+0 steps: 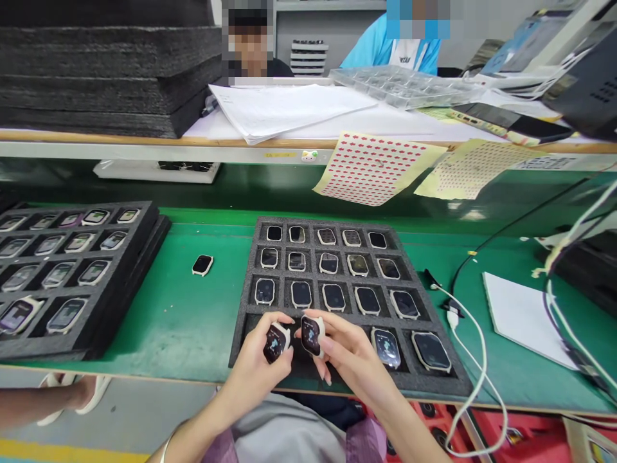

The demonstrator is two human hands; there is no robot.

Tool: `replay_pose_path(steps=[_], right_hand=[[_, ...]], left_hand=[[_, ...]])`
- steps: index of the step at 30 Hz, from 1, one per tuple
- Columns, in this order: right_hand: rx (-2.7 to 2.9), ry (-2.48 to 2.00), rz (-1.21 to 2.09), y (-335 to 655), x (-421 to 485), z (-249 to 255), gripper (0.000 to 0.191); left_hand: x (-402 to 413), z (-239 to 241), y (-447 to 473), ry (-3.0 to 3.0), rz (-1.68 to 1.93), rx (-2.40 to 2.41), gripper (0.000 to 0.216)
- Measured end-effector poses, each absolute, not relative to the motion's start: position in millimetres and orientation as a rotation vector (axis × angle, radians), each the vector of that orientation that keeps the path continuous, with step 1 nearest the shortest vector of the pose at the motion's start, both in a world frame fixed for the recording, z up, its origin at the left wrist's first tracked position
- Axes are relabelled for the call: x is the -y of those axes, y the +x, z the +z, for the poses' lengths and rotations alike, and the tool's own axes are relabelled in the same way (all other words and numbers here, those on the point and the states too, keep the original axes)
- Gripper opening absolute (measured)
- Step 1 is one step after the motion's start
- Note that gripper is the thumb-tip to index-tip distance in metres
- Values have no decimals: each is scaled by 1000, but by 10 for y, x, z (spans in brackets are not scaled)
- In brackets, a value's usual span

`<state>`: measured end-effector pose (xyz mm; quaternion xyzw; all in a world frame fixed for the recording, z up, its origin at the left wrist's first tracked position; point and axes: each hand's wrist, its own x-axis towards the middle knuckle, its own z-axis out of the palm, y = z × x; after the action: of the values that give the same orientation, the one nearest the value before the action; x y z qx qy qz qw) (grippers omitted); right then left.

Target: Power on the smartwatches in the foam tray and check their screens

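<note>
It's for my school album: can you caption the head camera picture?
Left hand holds one lit smartwatch, right hand a second smartwatch, over a foam tray of smartwatches on a green workbench.

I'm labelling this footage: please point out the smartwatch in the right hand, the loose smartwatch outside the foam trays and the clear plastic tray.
Smartwatch (310,335) in the right hand (348,342): head view, on its lit screen.
Loose smartwatch (202,264): head view, on its dark screen.
Clear plastic tray (402,86): head view, on its compartments.
</note>
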<state>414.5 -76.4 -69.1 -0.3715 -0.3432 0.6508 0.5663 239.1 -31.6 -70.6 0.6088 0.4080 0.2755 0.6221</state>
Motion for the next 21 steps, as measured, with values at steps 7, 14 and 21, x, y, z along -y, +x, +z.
replay_pose_path(steps=[7,14,21], right_hand=[[839,-876,1531,4170,770,-716,35],[840,-886,1544,4174,784,-723,35],[882,-888,1528,4179,784,-707,29]], left_hand=[[323,-756,2377,1412,675,-930,35],[318,-783,2360,1465,666,-925,36],[325,-808,2340,1464,653,-925,38]])
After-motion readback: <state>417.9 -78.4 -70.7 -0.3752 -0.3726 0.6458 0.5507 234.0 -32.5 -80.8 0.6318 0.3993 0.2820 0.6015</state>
